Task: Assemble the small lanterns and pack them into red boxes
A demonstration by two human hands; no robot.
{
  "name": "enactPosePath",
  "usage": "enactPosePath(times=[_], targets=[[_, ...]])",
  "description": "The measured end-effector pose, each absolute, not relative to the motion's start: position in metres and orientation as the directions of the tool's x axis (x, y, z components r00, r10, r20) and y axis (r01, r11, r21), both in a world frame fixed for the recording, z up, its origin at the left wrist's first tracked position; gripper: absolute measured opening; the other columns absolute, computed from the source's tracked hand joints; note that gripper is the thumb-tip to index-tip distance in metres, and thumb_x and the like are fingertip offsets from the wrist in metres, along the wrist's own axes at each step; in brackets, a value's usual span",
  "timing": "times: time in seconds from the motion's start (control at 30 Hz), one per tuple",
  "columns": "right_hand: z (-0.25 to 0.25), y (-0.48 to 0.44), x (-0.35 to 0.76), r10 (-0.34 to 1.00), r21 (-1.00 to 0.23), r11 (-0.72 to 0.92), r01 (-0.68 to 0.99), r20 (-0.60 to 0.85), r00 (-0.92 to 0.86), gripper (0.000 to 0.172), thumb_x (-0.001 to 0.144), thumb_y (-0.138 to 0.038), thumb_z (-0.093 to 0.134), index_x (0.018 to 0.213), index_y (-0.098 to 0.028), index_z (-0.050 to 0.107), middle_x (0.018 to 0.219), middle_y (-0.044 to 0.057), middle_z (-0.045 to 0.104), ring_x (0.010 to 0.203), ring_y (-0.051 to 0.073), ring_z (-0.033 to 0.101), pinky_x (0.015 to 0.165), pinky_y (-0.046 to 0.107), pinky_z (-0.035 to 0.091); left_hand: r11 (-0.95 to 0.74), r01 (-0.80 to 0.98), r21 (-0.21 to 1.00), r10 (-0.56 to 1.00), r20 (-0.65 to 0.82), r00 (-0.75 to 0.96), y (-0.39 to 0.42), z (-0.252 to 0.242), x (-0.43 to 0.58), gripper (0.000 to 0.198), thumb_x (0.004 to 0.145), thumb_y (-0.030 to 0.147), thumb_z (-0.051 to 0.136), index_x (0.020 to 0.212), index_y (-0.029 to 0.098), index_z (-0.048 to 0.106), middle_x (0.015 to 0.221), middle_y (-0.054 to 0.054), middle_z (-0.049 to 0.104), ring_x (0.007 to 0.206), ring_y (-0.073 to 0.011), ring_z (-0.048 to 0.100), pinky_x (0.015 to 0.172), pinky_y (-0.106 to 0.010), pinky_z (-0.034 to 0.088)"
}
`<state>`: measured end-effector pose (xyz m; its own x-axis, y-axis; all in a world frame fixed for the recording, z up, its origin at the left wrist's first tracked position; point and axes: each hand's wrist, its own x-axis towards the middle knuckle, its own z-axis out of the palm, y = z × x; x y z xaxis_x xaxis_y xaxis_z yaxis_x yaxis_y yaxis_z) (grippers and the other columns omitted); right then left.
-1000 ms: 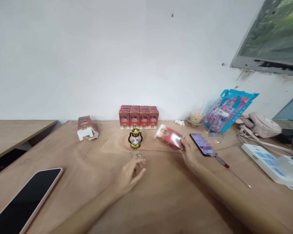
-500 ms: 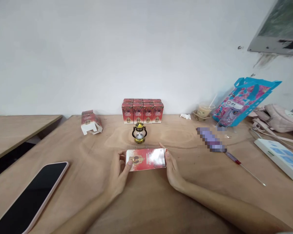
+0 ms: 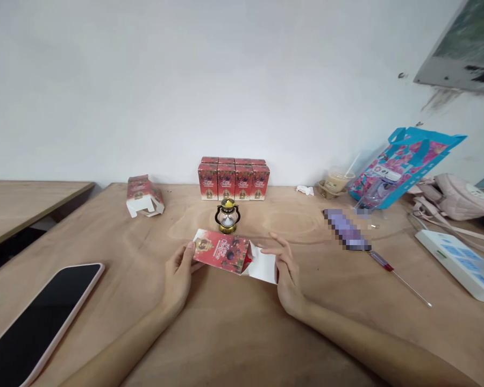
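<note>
Tilted over the table is a red printed carton [image 3: 221, 252] with gold lantern artwork and "Merry Christmas" lettering. My left hand [image 3: 180, 273] grips its left end, thumb on top. At the right end the carton stands open, and a white flap [image 3: 264, 264] sticks out. My right hand [image 3: 288, 274] holds the outer edge of that flap, its index finger stretched out above. Just beyond the carton, a small black-and-gold lantern [image 3: 227, 216] with a clear globe stands upright. The inside of the carton is mostly hidden.
Stacked red cartons [image 3: 234, 181] stand against the wall. Another carton [image 3: 144, 196], opened, lies left. A phone [image 3: 44, 322] is front left. To the right are a screwdriver [image 3: 399, 277], a power strip [image 3: 455, 263], a drink cup [image 3: 336, 180] and a blue bag [image 3: 407, 166].
The carton has turned, so its artwork faces another way and its right end now shows open with a white flap out. Both hands have shifted on it, the left one outward.
</note>
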<state>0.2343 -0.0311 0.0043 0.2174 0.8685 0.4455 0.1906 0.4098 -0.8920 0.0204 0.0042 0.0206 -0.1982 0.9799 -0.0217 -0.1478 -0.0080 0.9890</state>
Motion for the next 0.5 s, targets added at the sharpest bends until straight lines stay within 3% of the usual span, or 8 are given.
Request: enactPosePath(times=[0.17, 0.3, 0.5], targets=[[0.0029, -0.0349, 0.2322, 0.814, -0.807, 0.5, 0.314, 0.562, 0.147, 0.037, 0.089, -0.02, 0.037, 0.089, -0.031, 0.072, 0.138, 0.001, 0.034, 0.123, 0.02, 0.042, 0.101, 0.039, 0.038, -0.021, -0.187, 0.982, 0.971, -0.025, -0.239, 0.005, 0.0176, 0.0207, 0.051, 0.063, 0.063, 0.068, 0.074, 0.014, 0.06, 0.077, -0.005, 0.069, 0.08, -0.0244, 0.067, 0.071, -0.034, 0.057], [0.0032, -0.036, 0.2316, 0.808, -0.777, 0.522, 0.351, 0.582, 0.088, 0.04, 0.087, -0.013, 0.038, 0.087, -0.032, 0.073, 0.137, 0.001, 0.033, 0.127, 0.021, 0.037, 0.101, 0.04, 0.038, -0.037, -0.188, 0.981, 0.956, -0.02, -0.293, 0.0059, 0.0139, 0.0196, 0.053, 0.063, 0.066, 0.065, 0.073, 0.015, 0.058, 0.073, -0.002, 0.066, 0.078, -0.0214, 0.065, 0.07, -0.032, 0.057], [0.0063, -0.0388, 0.2328, 0.821, -0.747, 0.509, 0.427, 0.571, 0.019, 0.037, 0.084, -0.012, 0.043, 0.078, -0.031, 0.075, 0.146, -0.004, 0.025, 0.133, 0.025, 0.03, 0.108, 0.046, 0.027, -0.025, -0.181, 0.983, 0.948, -0.034, -0.316, 0.0037, 0.0161, 0.0218, 0.052, 0.064, 0.066, 0.063, 0.071, 0.016, 0.052, 0.071, 0.0, 0.061, 0.072, -0.0194, 0.064, 0.062, -0.033, 0.059]])
